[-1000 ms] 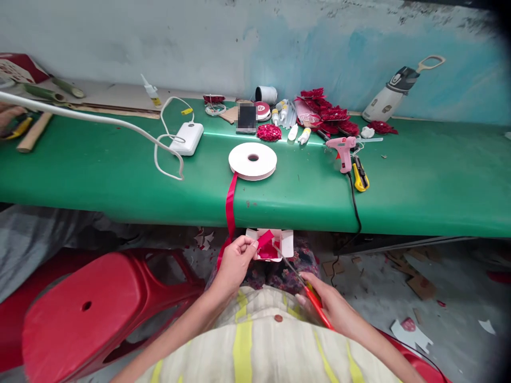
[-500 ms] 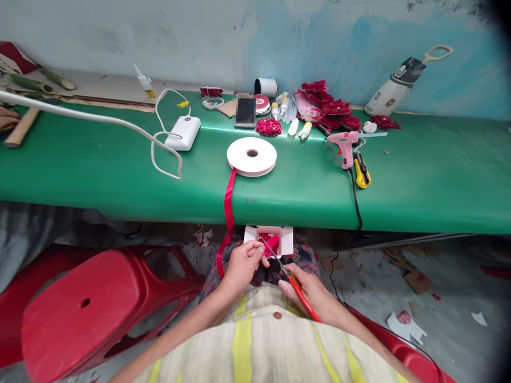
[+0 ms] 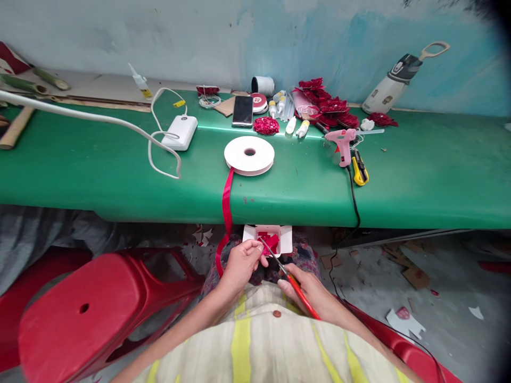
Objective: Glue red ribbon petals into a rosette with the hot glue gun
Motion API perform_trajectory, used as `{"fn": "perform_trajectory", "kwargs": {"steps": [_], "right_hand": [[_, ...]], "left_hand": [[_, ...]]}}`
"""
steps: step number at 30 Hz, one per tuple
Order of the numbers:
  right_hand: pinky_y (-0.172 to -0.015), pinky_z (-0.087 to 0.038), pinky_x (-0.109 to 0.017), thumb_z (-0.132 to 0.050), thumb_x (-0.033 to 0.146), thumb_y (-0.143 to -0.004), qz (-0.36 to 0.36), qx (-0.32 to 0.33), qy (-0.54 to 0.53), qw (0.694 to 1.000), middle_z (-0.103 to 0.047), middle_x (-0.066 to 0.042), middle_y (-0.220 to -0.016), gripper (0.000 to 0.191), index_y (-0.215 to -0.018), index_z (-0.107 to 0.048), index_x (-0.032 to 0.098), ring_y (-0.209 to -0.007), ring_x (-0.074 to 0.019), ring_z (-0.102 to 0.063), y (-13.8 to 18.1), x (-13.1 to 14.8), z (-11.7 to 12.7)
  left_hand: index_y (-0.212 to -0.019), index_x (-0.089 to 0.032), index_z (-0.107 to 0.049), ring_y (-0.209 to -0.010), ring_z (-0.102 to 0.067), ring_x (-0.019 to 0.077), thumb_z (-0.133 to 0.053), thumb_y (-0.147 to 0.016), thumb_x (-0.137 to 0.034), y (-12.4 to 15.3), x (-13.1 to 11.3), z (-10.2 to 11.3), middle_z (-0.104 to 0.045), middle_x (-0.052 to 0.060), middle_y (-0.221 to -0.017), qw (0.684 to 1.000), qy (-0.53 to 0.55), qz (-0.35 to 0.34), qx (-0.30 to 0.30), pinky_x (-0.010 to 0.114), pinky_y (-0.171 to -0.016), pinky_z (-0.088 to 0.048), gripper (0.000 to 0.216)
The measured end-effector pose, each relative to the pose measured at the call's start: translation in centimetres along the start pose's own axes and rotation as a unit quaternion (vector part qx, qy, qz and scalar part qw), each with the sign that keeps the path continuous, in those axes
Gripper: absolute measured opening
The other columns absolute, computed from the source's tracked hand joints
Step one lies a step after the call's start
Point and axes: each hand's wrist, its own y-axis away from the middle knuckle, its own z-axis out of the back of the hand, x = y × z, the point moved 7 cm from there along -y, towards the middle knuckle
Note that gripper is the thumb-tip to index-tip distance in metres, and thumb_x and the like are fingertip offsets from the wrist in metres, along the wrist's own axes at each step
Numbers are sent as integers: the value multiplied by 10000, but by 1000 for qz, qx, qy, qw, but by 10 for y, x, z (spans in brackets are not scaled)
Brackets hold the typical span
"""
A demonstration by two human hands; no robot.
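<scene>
Over my lap, my left hand (image 3: 244, 261) pinches the red ribbon (image 3: 227, 205) between thumb and fingers. The ribbon loops down from a white spool (image 3: 248, 155) lying flat on the table. My right hand (image 3: 304, 287) grips scissors (image 3: 296, 287) with orange-red handles. Their blades point up and left, with the tips right beside my left fingertips. Just beyond my hands, an open white box (image 3: 285, 240) rests on my lap. Several red ribbon pieces (image 3: 270, 242) lie inside it. The ribbon's end at my fingertips is too small to make out.
On the green table (image 3: 191, 197) are a pink glue gun (image 3: 344, 144), a yellow cutter (image 3: 360, 169), a phone (image 3: 242, 111), a white power bank (image 3: 181, 132) with its cable and red bundles (image 3: 331, 103). A red stool (image 3: 80, 314) stands at left.
A red ribbon strip that stuck out beyond my left fingertips at the blades now lies lower, among the pieces in the box. Both hands stay nearly in place. The view has shifted slightly.
</scene>
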Motion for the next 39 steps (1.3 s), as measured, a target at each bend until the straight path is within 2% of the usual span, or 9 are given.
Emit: {"fn": "perform_trajectory", "kwargs": {"steps": [5,11,15,21,24,26,30,34,39], "right_hand": [[-552,-332,-224,-484,472,-901,-4,-12,25,1000,-492,45,-617,279,-968,-569,215,-555,-125,-455,-1,-3,1],[-560,-346,-231,-508,480,-875,-18,-32,51,998,-530,25,-606,284,-828,-580,210,-553,-139,-496,-2,-8,3],[-563,-355,-235,-521,465,-865,-35,-45,55,997,-574,5,-634,272,-856,-605,207,-602,-167,-554,-2,-9,7],[-634,-408,-246,-513,323,-858,-18,-55,29,998,-640,-25,-768,173,-902,-604,182,-692,-176,-590,-4,-10,13],[-624,-414,-236,-514,269,-848,-8,-53,5,999,-635,-9,-775,194,-996,-606,183,-660,-153,-571,-3,-13,9],[-615,-416,-227,-527,256,-843,3,-79,-9,997,-632,4,-773,234,-1055,-605,195,-636,-139,-560,-1,-11,10],[-645,-437,-221,-559,279,-865,69,-136,-65,986,-634,-1,-812,337,-1191,-568,197,-681,-135,-571,4,17,24],[-607,-444,-216,-569,292,-879,78,-158,-139,974,-613,9,-746,400,-1261,-508,188,-641,-124,-545,-3,41,34],[-598,-446,-216,-579,221,-819,66,-192,-165,965,-607,7,-760,373,-1186,-540,167,-621,-116,-515,-17,41,38]], "left_hand": [[-760,-157,-593,-447,-379,81,-626,-766,-396,-1,-2,-1,-632,4,-554,1000,3,4,0,211,-466,-242,241],[-728,-154,-589,-430,-370,72,-639,-738,-377,-6,4,1,-634,9,-543,1000,4,28,-9,203,-445,-211,228],[-747,-156,-584,-416,-359,66,-653,-712,-380,-10,10,4,-619,3,-523,999,12,50,-13,194,-433,-191,237],[-766,-149,-590,-423,-369,56,-604,-714,-299,-7,12,14,-550,-31,-501,996,28,81,-25,182,-434,-192,160],[-873,-138,-599,-460,-396,62,-605,-736,-293,-4,5,11,-561,-27,-557,997,47,65,14,187,-436,-211,207],[-994,-135,-579,-488,-423,69,-617,-772,-334,0,-3,5,-593,-13,-612,997,40,44,58,191,-445,-238,300],[-1163,-164,-486,-508,-475,80,-613,-825,-408,13,-20,-13,-633,2,-693,986,5,13,165,196,-457,-257,436],[-1118,-167,-494,-553,-527,94,-621,-828,-429,24,-26,-27,-644,4,-702,974,-11,11,227,211,-531,-364,411],[-964,-137,-586,-578,-546,112,-627,-818,-443,20,-16,-21,-666,37,-677,977,-47,20,205,228,-553,-398,342]]}}
